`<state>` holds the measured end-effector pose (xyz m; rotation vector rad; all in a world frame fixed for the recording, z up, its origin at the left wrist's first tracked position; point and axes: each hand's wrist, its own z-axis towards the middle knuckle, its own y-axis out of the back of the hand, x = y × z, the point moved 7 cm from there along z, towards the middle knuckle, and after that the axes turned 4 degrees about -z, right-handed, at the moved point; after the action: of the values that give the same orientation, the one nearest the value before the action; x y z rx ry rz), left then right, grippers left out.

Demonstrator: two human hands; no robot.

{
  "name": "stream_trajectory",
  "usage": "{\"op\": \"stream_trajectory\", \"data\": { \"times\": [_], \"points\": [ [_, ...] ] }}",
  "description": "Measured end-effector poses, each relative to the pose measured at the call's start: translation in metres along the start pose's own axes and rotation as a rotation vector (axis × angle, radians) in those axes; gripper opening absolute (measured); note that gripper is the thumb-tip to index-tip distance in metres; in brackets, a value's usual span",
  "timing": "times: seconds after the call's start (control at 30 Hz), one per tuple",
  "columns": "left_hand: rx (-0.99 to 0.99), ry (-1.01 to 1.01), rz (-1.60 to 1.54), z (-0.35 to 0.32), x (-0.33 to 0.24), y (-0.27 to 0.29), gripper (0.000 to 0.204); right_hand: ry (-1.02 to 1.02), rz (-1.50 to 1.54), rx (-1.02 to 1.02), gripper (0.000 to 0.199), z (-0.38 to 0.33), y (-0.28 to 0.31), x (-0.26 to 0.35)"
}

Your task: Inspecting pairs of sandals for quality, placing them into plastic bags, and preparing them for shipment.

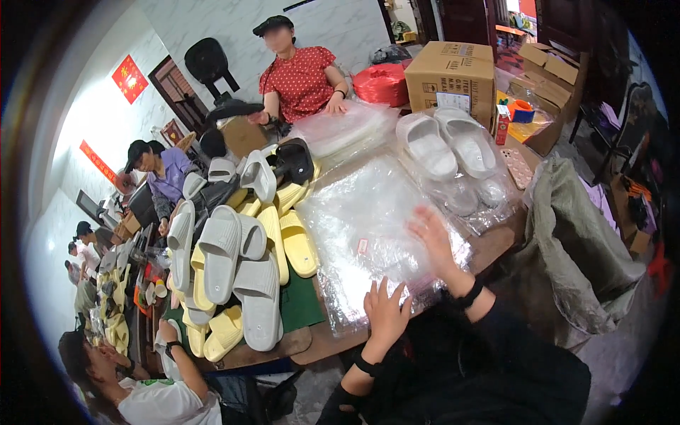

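In front of me lies a stack of clear plastic bags (354, 205) on the table. My left hand (387, 310) rests on the near edge of the stack, fingers spread, holding nothing. My right hand (431, 237) is over the right part of the bags, slightly blurred, its fingers extended and apart. Beyond it, a pair of light grey slippers (428, 149) sits on clear plastic at the far right. To the left is a heap of grey slides (258, 297) and yellow slides (298, 244), with a black slide (294, 161) at its far side.
A cardboard box (453, 74) and a roll of red plastic twine (380, 85) stand at the back. A phone in a pink case (516, 168) lies at the right edge. An open woven sack (577, 248) stands right of the table. Several people work across and left.
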<state>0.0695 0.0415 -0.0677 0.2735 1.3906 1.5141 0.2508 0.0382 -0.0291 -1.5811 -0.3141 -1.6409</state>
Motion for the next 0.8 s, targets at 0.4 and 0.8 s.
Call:
{"op": "stream_trajectory", "data": {
  "times": [0.4,0.8],
  "points": [
    [0.005,0.069,-0.077,-0.007,0.023,0.046,0.039,0.216,-0.752,0.416,0.037,-0.096,-0.065,-0.030],
    [-0.778,0.364,-0.307,0.038,0.195,0.246,0.074,0.369,-1.171,0.460,0.052,-0.106,-0.072,-0.067]
  ]
}}
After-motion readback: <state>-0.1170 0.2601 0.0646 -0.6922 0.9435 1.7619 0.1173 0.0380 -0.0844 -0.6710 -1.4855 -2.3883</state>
